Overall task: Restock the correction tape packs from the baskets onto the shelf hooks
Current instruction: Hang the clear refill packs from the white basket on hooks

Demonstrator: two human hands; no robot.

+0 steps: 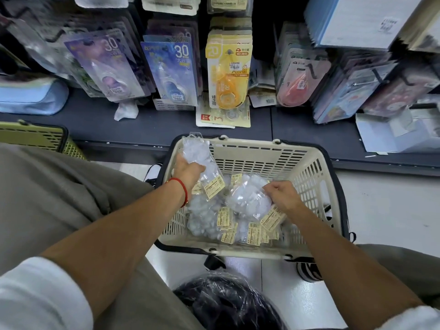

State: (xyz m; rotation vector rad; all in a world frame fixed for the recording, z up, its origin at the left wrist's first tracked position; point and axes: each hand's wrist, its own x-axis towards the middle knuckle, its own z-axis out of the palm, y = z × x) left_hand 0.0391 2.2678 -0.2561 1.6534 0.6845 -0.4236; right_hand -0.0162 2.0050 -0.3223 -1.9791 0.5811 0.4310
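- A clear pack (pixel 202 158) of white correction tapes with a yellow label is gripped by the left hand (pixel 188 171) above the cream basket (pixel 307 167).
- A second clear pack (pixel 247 198) inside the basket is pinched by the right hand (pixel 284 195).
- More packs are heaped beneath.

Stationery shop: hook-hung blister packs (pixel 227 65), shopping basket (pixel 309 167).

Pale tiled floor (pixel 390 210), dark shelf base (pixel 147 129) — green crate (pixel 35 136) at left; even indoor light
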